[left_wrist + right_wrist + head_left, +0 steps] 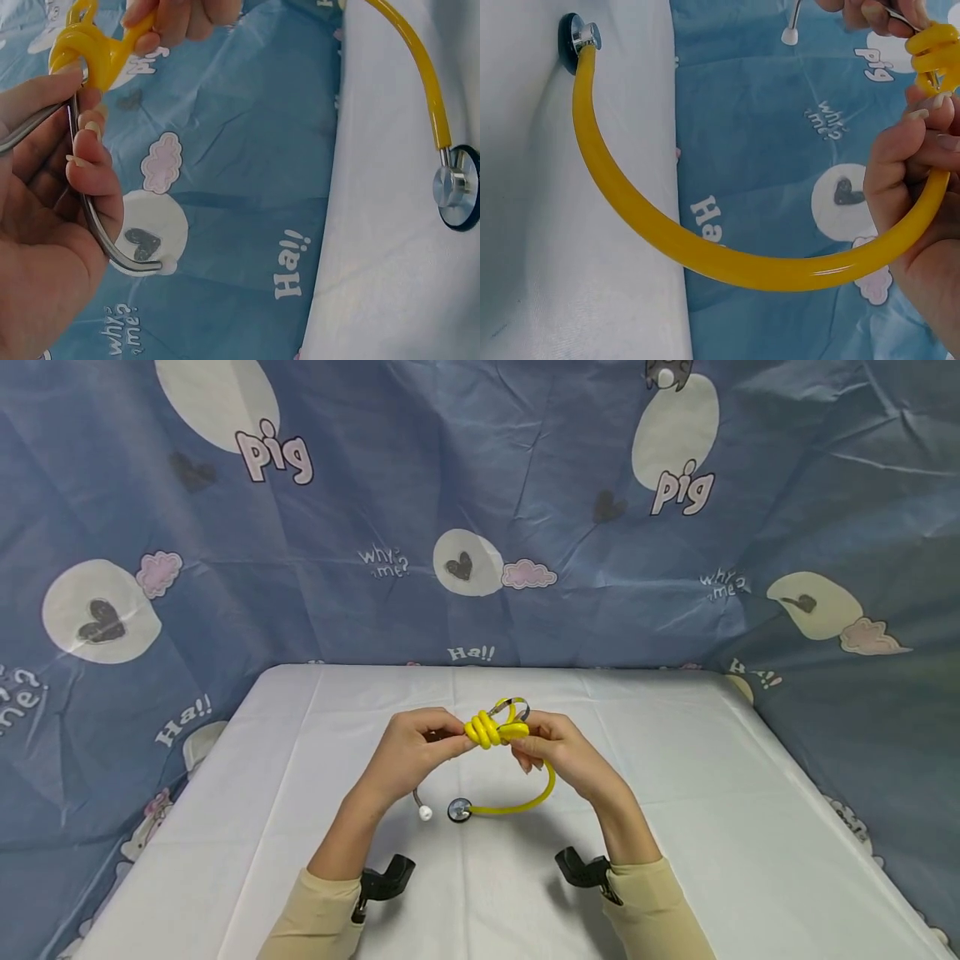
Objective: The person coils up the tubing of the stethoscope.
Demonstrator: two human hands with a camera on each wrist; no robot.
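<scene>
Both hands hold a yellow stethoscope (495, 731) up over a table under a white cloth (675, 793), in front of a blue printed backdrop (525, 485). As far as the pictures show, the work is the winding of the tubing round the metal headpiece, and it looks well on: several yellow loops (483, 729) already sit bunched together between the two hands. One long length of tube (705, 255) remains unwound; it curves down from the right hand to the chest piece (459, 810), which rests on the cloth. So I judge the winding roughly half done, with that free curve and the chest piece left to gather in.

The left hand (416, 747) has its fingers curled round the metal ear tubes (90, 217), just beside the bundle, and the left wrist view shows the bent steel passing through its grip. One white ear tip (425, 813) hangs below that hand, near the chest piece. The right hand (558, 752) grips the yellow tube where it leaves the bundle, fingers wrapped over it. The bundle lies between the two hands, touching both, raised off the table.
</scene>
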